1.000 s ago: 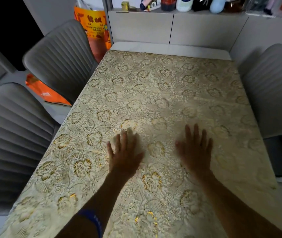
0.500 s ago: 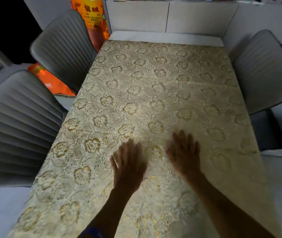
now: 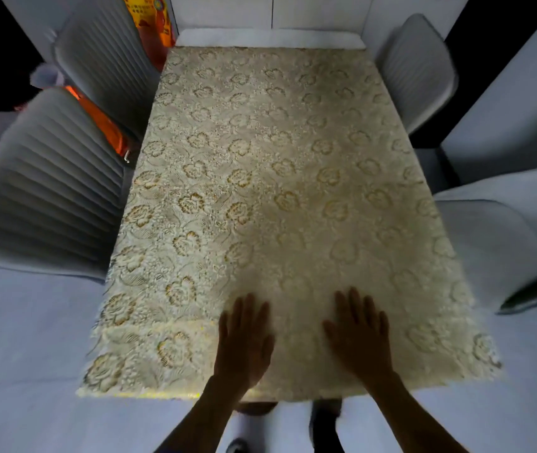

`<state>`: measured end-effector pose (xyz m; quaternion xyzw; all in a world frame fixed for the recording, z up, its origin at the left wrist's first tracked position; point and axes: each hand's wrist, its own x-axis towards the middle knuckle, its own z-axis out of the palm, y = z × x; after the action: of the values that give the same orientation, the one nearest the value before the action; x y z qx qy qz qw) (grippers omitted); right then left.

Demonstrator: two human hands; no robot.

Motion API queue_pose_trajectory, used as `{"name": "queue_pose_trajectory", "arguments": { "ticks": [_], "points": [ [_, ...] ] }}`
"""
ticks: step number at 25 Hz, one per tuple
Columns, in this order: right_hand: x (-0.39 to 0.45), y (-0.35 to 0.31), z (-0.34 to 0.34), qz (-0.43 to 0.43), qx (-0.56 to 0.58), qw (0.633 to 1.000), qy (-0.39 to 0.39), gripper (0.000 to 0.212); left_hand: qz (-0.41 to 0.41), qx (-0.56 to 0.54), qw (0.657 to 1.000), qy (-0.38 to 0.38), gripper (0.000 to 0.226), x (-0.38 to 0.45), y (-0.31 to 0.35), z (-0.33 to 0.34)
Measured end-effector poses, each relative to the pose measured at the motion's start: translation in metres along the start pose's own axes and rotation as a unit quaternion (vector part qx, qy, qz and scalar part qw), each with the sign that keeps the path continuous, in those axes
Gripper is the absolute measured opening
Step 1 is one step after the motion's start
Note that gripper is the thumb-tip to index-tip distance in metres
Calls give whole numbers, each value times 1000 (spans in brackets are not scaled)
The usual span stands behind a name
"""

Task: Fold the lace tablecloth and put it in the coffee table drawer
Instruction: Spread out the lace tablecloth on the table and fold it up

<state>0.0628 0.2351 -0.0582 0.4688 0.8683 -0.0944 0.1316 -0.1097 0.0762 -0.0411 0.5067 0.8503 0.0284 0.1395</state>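
Both hands have slid back toward the near table edge at the bottom of the frame. Left hand (image 3: 244, 344) and right hand (image 3: 357, 340) lie flat, fingers spread, gripping nothing, palms pressing the lace tablecloth (image 3: 260, 178), probably smoothing it before folding. It remains spread across the table (image 3: 270, 37), filling mid-frame.

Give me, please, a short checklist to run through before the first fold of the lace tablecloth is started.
1. Lace tablecloth spread flat on the table: ok.
2. Nothing lying on the cloth except the hands: ok.
3. Left hand and right hand flat near the near edge, fingers open, gripping nothing: ok.
4. Near hem hangs free over the table edge: ok.
5. Chairs stand close along the sides and may snag the cloth: not ok.
6. Coffee table drawer open and ready: cannot tell, out of view.
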Motion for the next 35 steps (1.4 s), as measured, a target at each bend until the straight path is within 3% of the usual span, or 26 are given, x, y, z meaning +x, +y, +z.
{"name": "queue_pose_trajectory", "arguments": {
  "ticks": [4,7,11,14,18,24,27,29,31,32,35],
  "points": [
    [-76,3,15,10,23,999,21,70,34,-29,998,-44,58,-47,21,16],
    [-115,19,27,4,51,998,43,69,41,-6,995,-88,70,-69,43,33],
    [-130,54,38,-1,54,994,94,63,24,32,995,-88,72,-77,56,38],
    [-131,87,44,41,152,982,100,59,-2,77,994,-71,74,-78,64,28],
    [-169,132,84,95,316,935,126,58,117,40,992,-7,69,-84,122,39],
    [-166,220,143,171,440,881,41,83,48,73,996,-32,84,-64,175,81],
    [-136,262,136,234,549,801,56,102,36,105,993,-50,103,-65,184,92],
    [-106,282,120,224,629,743,52,108,32,117,991,-58,109,-63,187,91],
    [-85,288,109,166,688,707,15,99,26,126,989,-74,110,-63,189,88],
    [-80,289,108,144,690,709,-7,89,24,128,988,-81,111,-62,192,86],
    [-93,285,114,153,605,778,-73,46,20,123,988,-88,115,-59,195,82]
  ]
}}
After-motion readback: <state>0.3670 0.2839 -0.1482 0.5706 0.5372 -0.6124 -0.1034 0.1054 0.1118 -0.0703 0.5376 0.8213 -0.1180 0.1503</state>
